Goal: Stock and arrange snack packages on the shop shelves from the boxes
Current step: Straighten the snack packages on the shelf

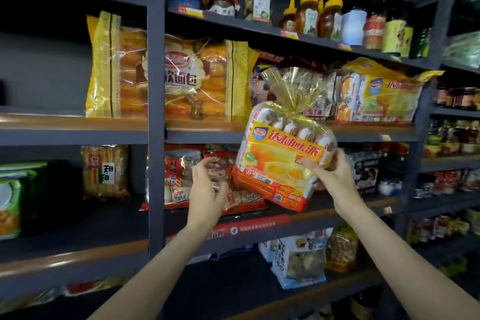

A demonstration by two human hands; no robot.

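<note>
Placement step under way: right hand (pixel 335 176) grips the tilted pie bag (pixel 283 161) in front of the middle shelf (pixel 207 135); left hand (pixel 207 189) loosely curled, holding nothing. Next move likely: seat it upright beside the matching bag (pixel 376 96)

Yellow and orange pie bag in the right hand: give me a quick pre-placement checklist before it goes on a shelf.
1. Grip: right hand holds the yellow and orange cellophane pie bag at its right edge. Ok.
2. Bag level: tilted, tied gold top leaning left. Not ok.
3. Left hand: free, fingers loosely curled beside the bag, not supporting it. Ok.
4. Matching stock: similar yellow pie bags on the wood-edged middle shelf. Ok.
5. Free room beside that stock: cannot tell.
6. Red rice cracker packs behind the bag: touching or apart, cannot tell.
</note>
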